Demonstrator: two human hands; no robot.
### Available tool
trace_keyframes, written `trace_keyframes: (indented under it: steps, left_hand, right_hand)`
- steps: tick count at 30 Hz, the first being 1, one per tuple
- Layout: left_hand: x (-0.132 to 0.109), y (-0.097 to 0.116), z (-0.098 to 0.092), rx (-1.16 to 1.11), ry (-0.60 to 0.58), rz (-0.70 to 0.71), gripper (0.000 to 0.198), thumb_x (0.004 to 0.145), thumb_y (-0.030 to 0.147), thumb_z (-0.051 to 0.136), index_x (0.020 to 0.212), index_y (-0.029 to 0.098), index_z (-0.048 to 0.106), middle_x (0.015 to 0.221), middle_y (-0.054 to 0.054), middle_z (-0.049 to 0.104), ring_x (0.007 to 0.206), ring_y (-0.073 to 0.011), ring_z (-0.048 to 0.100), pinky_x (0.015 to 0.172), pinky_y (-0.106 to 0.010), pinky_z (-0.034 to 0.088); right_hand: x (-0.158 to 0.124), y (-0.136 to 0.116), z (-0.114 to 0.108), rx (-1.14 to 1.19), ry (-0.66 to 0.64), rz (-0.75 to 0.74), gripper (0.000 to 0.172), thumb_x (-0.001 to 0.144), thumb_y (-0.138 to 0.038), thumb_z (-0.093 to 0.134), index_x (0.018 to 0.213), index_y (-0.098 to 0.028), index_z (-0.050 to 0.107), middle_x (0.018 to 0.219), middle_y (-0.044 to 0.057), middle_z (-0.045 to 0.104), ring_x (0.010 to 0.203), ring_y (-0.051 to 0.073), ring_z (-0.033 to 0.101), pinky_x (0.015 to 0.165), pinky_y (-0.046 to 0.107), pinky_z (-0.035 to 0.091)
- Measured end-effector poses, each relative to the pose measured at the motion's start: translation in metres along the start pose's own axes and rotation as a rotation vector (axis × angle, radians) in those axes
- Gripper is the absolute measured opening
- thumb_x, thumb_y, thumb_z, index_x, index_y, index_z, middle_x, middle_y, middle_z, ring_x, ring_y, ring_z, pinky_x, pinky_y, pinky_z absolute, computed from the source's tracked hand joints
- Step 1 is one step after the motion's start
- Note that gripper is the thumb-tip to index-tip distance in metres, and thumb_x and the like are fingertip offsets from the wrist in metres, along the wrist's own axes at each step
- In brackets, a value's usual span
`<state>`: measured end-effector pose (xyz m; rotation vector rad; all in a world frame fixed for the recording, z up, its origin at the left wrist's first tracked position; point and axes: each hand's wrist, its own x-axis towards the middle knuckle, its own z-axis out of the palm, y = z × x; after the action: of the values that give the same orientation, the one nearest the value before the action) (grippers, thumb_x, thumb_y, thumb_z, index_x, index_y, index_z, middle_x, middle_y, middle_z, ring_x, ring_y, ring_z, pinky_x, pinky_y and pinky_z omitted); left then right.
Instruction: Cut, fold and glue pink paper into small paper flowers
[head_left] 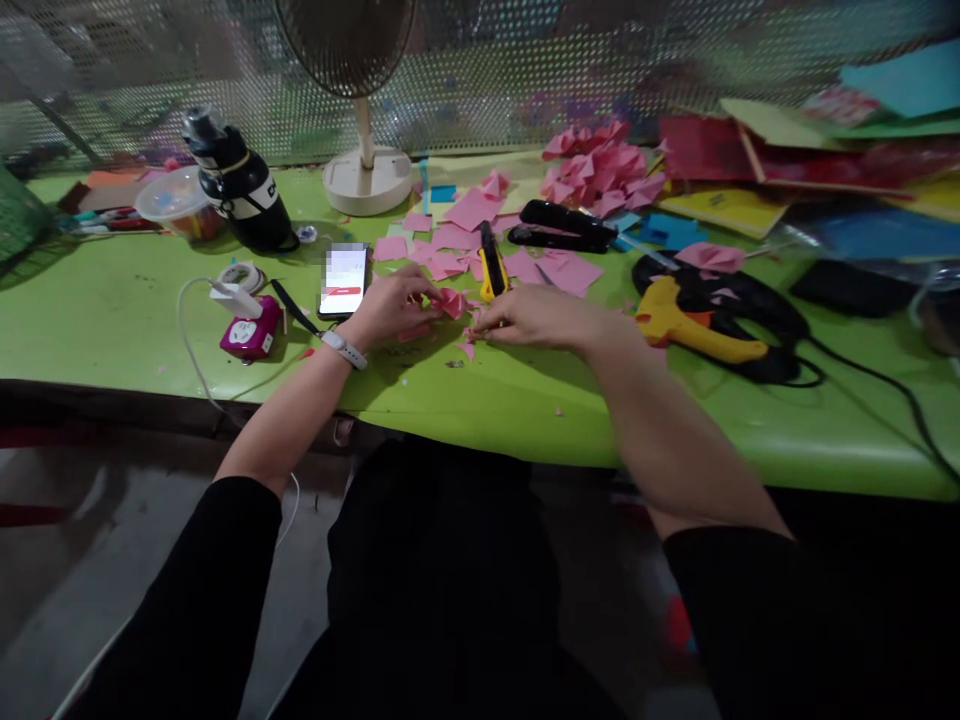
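Observation:
My left hand (394, 308) is closed round a small folded pink paper piece (451, 303) that sticks out past its fingertips. Just to the right, the fingers of my right hand (525, 318) are pinched together low over the green table (450, 405), at some small pink scraps (469, 350); what they grip is too small to make out. Behind the hands lies a yellow and black cutter (492, 262) among flat pink paper squares (472, 210). A black stapler (562, 227) rests behind my right hand, in front of a heap of folded pink pieces (600, 170).
A phone (343, 280), a magenta plug adapter (253, 328) with a white cable, a black bottle (247, 190) and a fan (366, 180) stand or lie to the left. A yellow and black glue gun (694, 330) with a cord is at the right, below coloured sheets (795, 160).

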<state>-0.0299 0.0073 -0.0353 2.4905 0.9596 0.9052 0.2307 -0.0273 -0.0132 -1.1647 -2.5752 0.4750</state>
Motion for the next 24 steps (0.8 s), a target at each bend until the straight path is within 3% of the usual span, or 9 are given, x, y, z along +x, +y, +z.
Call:
trace_keyframes:
  steps: [3, 8, 14, 18, 21, 24]
  left_hand:
    - [0.0, -0.003, 0.003, -0.017, 0.026, -0.011, 0.015, 0.077, 0.03, 0.082, 0.09, 0.023, 0.078, 0.092, -0.006, 0.069, 0.072, -0.0148, 0.06, 0.064, -0.029, 0.048]
    - [0.0, -0.004, 0.001, -0.041, 0.023, -0.017, 0.006, 0.081, 0.024, 0.078, 0.087, 0.023, 0.079, 0.091, -0.008, 0.069, 0.072, -0.0161, 0.061, 0.062, -0.031, 0.049]
    - [0.001, 0.0, -0.004, -0.147, 0.167, -0.1, 0.006, 0.083, 0.022, 0.076, 0.089, 0.021, 0.078, 0.095, -0.008, 0.069, 0.078, -0.014, 0.063, 0.067, -0.028, 0.056]
    - [0.002, 0.004, -0.006, -0.199, 0.219, -0.137, 0.007, 0.084, 0.025, 0.076, 0.088, 0.019, 0.077, 0.092, -0.007, 0.069, 0.077, -0.0124, 0.062, 0.065, -0.025, 0.057]
    - [0.003, 0.004, -0.008, -0.23, 0.288, -0.16, 0.008, 0.082, 0.023, 0.077, 0.089, 0.019, 0.077, 0.091, -0.007, 0.067, 0.077, -0.0119, 0.063, 0.065, -0.024, 0.057]
    - [0.004, 0.003, -0.008, -0.251, 0.319, -0.195, 0.007, 0.08, 0.021, 0.079, 0.087, 0.019, 0.078, 0.09, -0.007, 0.066, 0.077, -0.0121, 0.063, 0.063, -0.022, 0.057]
  right_hand:
    - [-0.003, 0.003, -0.011, -0.004, -0.177, 0.007, 0.023, 0.087, -0.022, 0.065, 0.097, -0.031, 0.083, 0.083, 0.0, 0.08, 0.064, 0.017, 0.068, 0.057, 0.031, 0.048]
    - [-0.005, 0.0, -0.021, 0.013, -0.126, 0.103, 0.027, 0.088, -0.019, 0.062, 0.101, -0.029, 0.082, 0.086, 0.001, 0.08, 0.061, 0.016, 0.068, 0.058, 0.032, 0.05]
    - [0.003, -0.008, -0.017, -0.06, -0.135, 0.165, 0.024, 0.085, -0.018, 0.064, 0.096, -0.03, 0.082, 0.091, 0.002, 0.08, 0.072, 0.019, 0.071, 0.064, 0.033, 0.051]
    - [0.0, -0.014, -0.026, -0.021, -0.169, 0.181, 0.025, 0.089, -0.02, 0.059, 0.1, -0.025, 0.081, 0.094, 0.004, 0.08, 0.073, 0.018, 0.071, 0.066, 0.031, 0.052]
    - [-0.005, -0.01, -0.037, 0.098, -0.063, 0.23, 0.03, 0.094, -0.024, 0.054, 0.114, -0.023, 0.077, 0.099, 0.006, 0.08, 0.069, 0.017, 0.071, 0.067, 0.031, 0.054]
    - [-0.007, 0.006, -0.044, 0.154, 0.211, 0.295, 0.043, 0.096, -0.022, 0.052, 0.137, -0.025, 0.064, 0.092, 0.005, 0.079, 0.067, 0.019, 0.071, 0.066, 0.033, 0.055]
